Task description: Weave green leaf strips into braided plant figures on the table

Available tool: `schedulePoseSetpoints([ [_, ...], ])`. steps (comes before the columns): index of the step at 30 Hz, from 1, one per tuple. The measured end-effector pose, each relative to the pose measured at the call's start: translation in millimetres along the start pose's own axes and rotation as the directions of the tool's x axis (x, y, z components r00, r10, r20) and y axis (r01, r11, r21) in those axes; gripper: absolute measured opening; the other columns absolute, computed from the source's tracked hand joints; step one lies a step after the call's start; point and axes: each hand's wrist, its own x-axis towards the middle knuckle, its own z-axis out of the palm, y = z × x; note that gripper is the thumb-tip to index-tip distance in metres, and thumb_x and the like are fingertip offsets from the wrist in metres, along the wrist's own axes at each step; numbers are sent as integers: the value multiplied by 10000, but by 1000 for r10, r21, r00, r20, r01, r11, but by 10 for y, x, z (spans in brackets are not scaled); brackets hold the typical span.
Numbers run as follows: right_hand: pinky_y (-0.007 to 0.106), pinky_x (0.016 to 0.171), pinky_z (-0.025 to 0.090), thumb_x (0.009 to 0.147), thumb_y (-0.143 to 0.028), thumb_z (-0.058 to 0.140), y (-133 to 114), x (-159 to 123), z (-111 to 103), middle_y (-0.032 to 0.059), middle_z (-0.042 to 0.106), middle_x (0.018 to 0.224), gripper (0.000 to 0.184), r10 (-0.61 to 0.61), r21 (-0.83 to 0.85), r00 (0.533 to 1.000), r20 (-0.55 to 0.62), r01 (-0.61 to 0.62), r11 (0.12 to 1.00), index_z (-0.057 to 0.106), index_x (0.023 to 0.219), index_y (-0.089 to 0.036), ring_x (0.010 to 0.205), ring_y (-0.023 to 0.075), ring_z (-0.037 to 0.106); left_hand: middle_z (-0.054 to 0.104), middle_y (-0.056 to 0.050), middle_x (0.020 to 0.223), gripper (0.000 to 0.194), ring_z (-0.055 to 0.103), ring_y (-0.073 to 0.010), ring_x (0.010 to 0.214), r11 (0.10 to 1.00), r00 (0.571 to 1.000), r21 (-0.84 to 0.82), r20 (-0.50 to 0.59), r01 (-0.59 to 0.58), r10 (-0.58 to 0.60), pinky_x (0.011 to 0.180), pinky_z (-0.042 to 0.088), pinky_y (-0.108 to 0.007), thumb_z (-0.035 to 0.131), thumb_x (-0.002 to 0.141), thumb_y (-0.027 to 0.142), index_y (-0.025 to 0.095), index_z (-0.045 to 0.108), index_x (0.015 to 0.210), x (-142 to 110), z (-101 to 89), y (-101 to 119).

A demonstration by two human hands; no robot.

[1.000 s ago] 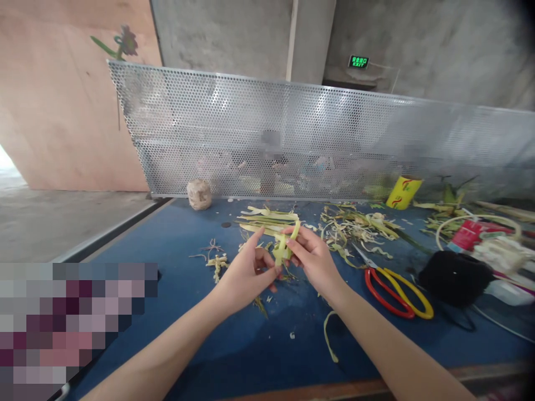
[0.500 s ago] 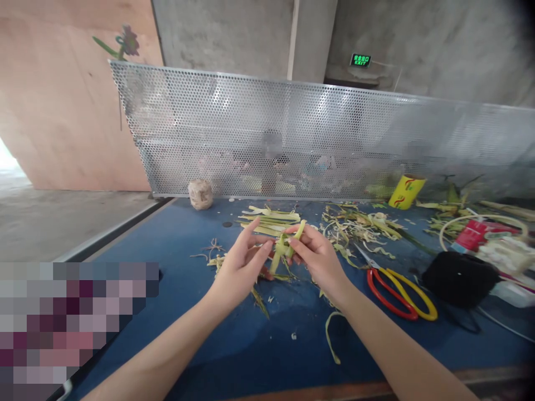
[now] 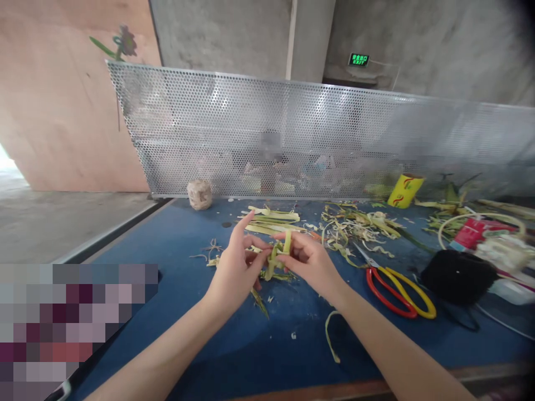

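Between my two hands, above the blue table [image 3: 175, 334], is a small piece of folded green leaf strips [image 3: 272, 266]. My left hand [image 3: 239, 259] pinches its left side with thumb and fingertips, the index finger raised. My right hand [image 3: 307, 257] grips its right side, and one pale strip end stands up by the fingers. Parts of the piece are hidden behind my fingers. Just beyond my hands lie several flat leaf strips [image 3: 273, 216] side by side. Scraps of leaf [image 3: 259, 303] lie beneath and around my hands.
Scissors [image 3: 401, 289] with one red and one yellow handle lie to the right, near a black pouch [image 3: 457, 278]. Shredded leaves [image 3: 359, 223], a yellow tube [image 3: 405, 190] and a pale wrapped roll [image 3: 199, 194] are farther back. A perforated metal screen [image 3: 234, 133] borders the table.
My hands have drawn closer around the leaf piece, and my right hand has shifted left. The piece has turned and its upright strip end now sits farther left and lower.
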Motion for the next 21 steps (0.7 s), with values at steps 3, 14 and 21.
schedulePoseSetpoints([
  [3,274,623,486,654,-268,683,9,-5,27,-10,593,727,360,55,98,998,38,-59,993,580,997,-229,677,138,579,484,33,789,635,482,-47,430,999,998,5,50,-49,49,317,463,-169,484,796,175,330,163,1322,-19,21,-23],
  [14,222,457,427,700,-317,647,14,48,7,-56,482,535,183,117,162,993,2,-116,980,628,839,-199,454,78,477,413,8,812,663,587,-127,596,997,998,43,-20,-65,66,305,472,-156,474,818,213,323,78,1337,47,-38,-13],
  [21,213,434,372,720,-327,633,49,50,10,-55,493,550,205,98,228,995,24,-101,968,614,871,-190,430,66,462,455,-47,941,623,585,-124,581,985,999,-163,-12,49,-51,263,433,-164,491,811,273,267,129,1318,62,33,-23],
])
